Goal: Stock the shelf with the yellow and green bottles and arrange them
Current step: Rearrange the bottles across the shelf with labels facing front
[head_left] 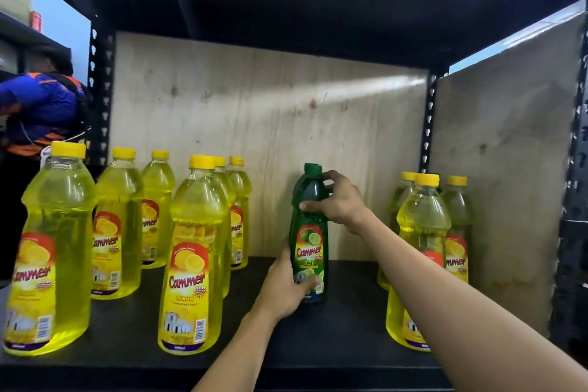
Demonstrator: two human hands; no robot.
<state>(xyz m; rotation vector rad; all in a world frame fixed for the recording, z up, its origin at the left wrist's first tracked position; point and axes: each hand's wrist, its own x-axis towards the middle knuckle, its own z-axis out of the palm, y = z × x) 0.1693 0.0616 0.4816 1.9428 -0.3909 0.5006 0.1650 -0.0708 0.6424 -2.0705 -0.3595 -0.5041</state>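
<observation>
A green lime bottle (309,232) stands upright in the middle of the black shelf (133,321). My left hand (284,285) grips its lower body near the base. My right hand (339,200) grips its shoulder just under the green cap. Several yellow lemon bottles stand in rows on the left, the nearest ones at the front left (51,251) and front centre (194,258). Three more yellow bottles (423,219) cluster at the right, partly hidden behind my right forearm.
A wooden back panel (270,124) and a wooden side panel (509,169) close the shelf. Black perforated uprights (101,95) frame it, with a shelf board overhead. A person in a blue and orange top (41,108) stands beyond the left upright.
</observation>
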